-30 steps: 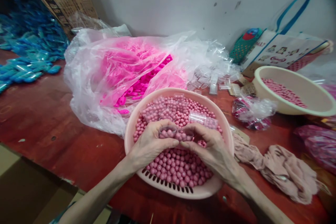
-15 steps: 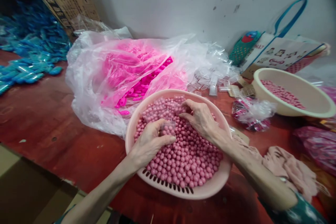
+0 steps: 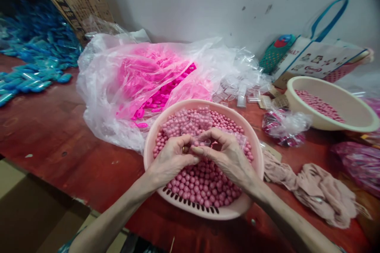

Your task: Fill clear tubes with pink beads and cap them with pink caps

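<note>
A pale pink basket (image 3: 154, 126) is filled with round pink beads (image 3: 204, 193). Over it, my left hand (image 3: 172, 158) pinches a small clear plastic packet (image 3: 199, 141). My right hand (image 3: 227, 154) meets it from the other side, its thumb and index finger close together at the same packet; whether they hold the packet or a bead is hard to make out. Several clear packets with beads (image 3: 190, 120) lie on the loose beads behind my hands.
Behind the basket is a clear bag (image 3: 101, 99) of bright pink pieces. Blue pieces (image 3: 38, 71) lie at left, with a cardboard box (image 3: 80, 0). At right are a cream bowl (image 3: 356, 114) of beads, a crumpled cloth (image 3: 326, 193) and a tote bag (image 3: 314, 63).
My right hand has moved down and left from the packets at the back of the basket to meet my left hand. The view has shifted slightly.
</note>
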`<state>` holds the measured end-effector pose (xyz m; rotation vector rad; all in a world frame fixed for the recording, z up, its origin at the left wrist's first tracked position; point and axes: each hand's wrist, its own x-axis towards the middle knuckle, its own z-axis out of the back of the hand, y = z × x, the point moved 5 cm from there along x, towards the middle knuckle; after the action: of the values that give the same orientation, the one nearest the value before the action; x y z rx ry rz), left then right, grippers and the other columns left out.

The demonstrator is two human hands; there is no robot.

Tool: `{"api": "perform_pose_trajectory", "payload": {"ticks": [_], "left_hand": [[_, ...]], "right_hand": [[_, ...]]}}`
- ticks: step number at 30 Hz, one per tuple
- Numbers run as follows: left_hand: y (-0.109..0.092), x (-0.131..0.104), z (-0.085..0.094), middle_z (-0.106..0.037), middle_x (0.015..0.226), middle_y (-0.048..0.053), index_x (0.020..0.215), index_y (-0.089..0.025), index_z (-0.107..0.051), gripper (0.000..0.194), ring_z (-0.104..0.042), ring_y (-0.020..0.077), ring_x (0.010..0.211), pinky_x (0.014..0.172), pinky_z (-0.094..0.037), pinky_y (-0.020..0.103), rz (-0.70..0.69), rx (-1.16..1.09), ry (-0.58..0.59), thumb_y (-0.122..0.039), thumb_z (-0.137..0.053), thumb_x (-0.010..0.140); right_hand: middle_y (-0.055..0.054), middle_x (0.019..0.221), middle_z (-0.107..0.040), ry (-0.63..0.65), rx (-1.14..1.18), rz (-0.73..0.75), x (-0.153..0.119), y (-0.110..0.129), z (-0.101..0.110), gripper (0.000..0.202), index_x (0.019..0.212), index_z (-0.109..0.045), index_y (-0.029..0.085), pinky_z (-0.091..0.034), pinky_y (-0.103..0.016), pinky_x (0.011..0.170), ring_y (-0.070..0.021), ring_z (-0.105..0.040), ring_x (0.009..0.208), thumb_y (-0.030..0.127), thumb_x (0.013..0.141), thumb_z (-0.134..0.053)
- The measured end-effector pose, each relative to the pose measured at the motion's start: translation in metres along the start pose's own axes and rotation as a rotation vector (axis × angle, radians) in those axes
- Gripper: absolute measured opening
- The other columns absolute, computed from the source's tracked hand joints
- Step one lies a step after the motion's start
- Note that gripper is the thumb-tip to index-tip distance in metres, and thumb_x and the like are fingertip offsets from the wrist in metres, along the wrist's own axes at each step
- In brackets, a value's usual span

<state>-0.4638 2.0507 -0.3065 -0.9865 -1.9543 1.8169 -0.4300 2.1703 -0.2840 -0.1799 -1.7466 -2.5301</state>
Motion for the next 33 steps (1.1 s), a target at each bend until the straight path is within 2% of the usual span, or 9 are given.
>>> {"api": "perform_pose_trajectory", "payload": {"ticks": [4, 7, 12, 16, 19, 21, 25, 29, 33], "left_hand": [[0.000, -0.003, 0.002, -0.062, 0.077, -0.002, 0.081, -0.015, -0.059, 0.016, -0.059, 0.0124, 0.076, 0.074, -0.044, 0.024, -0.012, 0.044, -0.022, -0.007, -0.061, 0.068], [0.000, -0.004, 0.006, -0.064, 0.086, 0.002, 0.090, -0.016, -0.059, 0.019, -0.060, 0.0175, 0.084, 0.078, -0.045, 0.029, -0.072, 0.242, -0.076, -0.014, -0.062, 0.071], [0.006, -0.008, 0.014, -0.064, 0.087, 0.004, 0.092, -0.018, -0.061, 0.015, -0.059, 0.0205, 0.082, 0.078, -0.044, 0.033, -0.170, 0.666, -0.184, -0.021, -0.058, 0.078], [0.018, -0.008, 0.011, -0.064, 0.097, 0.004, 0.094, -0.022, -0.063, 0.018, -0.056, 0.0226, 0.095, 0.089, -0.039, 0.034, -0.244, 0.742, -0.104, -0.019, -0.057, 0.077], [0.022, -0.005, 0.006, -0.064, 0.098, 0.004, 0.092, -0.023, -0.064, 0.019, -0.055, 0.0220, 0.098, 0.091, -0.039, 0.033, -0.272, 0.733, -0.038, -0.015, -0.054, 0.078], [0.019, -0.004, 0.003, -0.065, 0.095, 0.004, 0.091, -0.022, -0.065, 0.020, -0.056, 0.0217, 0.097, 0.089, -0.040, 0.032, -0.267, 0.722, -0.009, -0.013, -0.052, 0.077], [0.007, -0.004, 0.001, -0.066, 0.089, 0.002, 0.091, -0.020, -0.066, 0.021, -0.058, 0.0203, 0.090, 0.082, -0.042, 0.030, -0.240, 0.658, -0.036, -0.012, -0.055, 0.075], [0.001, -0.006, 0.004, -0.066, 0.086, 0.001, 0.093, -0.018, -0.065, 0.023, -0.060, 0.0175, 0.082, 0.074, -0.044, 0.027, -0.210, 0.515, -0.103, -0.012, -0.061, 0.071], [-0.001, -0.006, 0.004, -0.065, 0.082, -0.001, 0.089, -0.019, -0.067, 0.022, -0.059, 0.0163, 0.079, 0.073, -0.043, 0.026, -0.222, 0.495, -0.088, -0.010, -0.062, 0.069]], "right_hand": [[0.001, 0.078, -0.062, 0.019, 0.023, -0.015, -0.004, -0.001, 0.007, 0.009, 0.083, -0.063, 0.017, -0.042, -0.029, 0.069, -0.0146, -0.057, 0.074, 0.025, 0.078, -0.066], [0.000, 0.080, -0.061, 0.005, -0.021, -0.027, -0.007, 0.000, 0.020, 0.013, 0.086, -0.061, 0.018, -0.043, -0.029, 0.068, -0.0155, -0.056, 0.075, 0.027, 0.078, -0.066], [-0.002, 0.075, -0.058, 0.115, -0.490, 0.078, -0.024, 0.000, 0.035, 0.003, 0.080, -0.057, 0.021, -0.043, -0.031, 0.063, -0.0166, -0.052, 0.067, 0.022, 0.081, -0.059], [-0.011, 0.099, -0.060, 0.156, -0.660, 0.286, -0.049, -0.006, 0.020, 0.025, 0.104, -0.055, 0.020, -0.046, -0.039, 0.076, -0.0235, -0.055, 0.090, 0.011, 0.087, -0.038], [-0.015, 0.111, -0.057, 0.149, -0.655, 0.378, -0.052, -0.011, 0.003, 0.035, 0.109, -0.053, 0.017, -0.042, -0.045, 0.087, -0.0264, -0.051, 0.105, 0.004, 0.085, -0.031], [-0.013, 0.105, -0.059, 0.166, -0.621, 0.337, -0.042, -0.014, -0.003, 0.029, 0.102, -0.055, 0.017, -0.043, -0.042, 0.084, -0.0242, -0.053, 0.099, 0.006, 0.085, -0.035], [-0.003, 0.076, -0.057, 0.203, -0.587, 0.202, -0.015, -0.011, 0.000, 0.014, 0.075, -0.057, 0.017, -0.041, -0.031, 0.064, -0.0165, -0.052, 0.069, 0.006, 0.079, -0.050], [0.000, 0.074, -0.059, 0.153, -0.457, 0.116, -0.008, -0.007, 0.011, 0.003, 0.078, -0.060, 0.017, -0.040, -0.028, 0.063, -0.0150, -0.055, 0.071, 0.015, 0.079, -0.061], [0.000, 0.077, -0.062, 0.070, -0.198, 0.022, -0.012, -0.012, 0.018, 0.006, 0.081, -0.062, 0.018, -0.042, -0.029, 0.066, -0.0155, -0.057, 0.073, 0.022, 0.078, -0.065]]}}
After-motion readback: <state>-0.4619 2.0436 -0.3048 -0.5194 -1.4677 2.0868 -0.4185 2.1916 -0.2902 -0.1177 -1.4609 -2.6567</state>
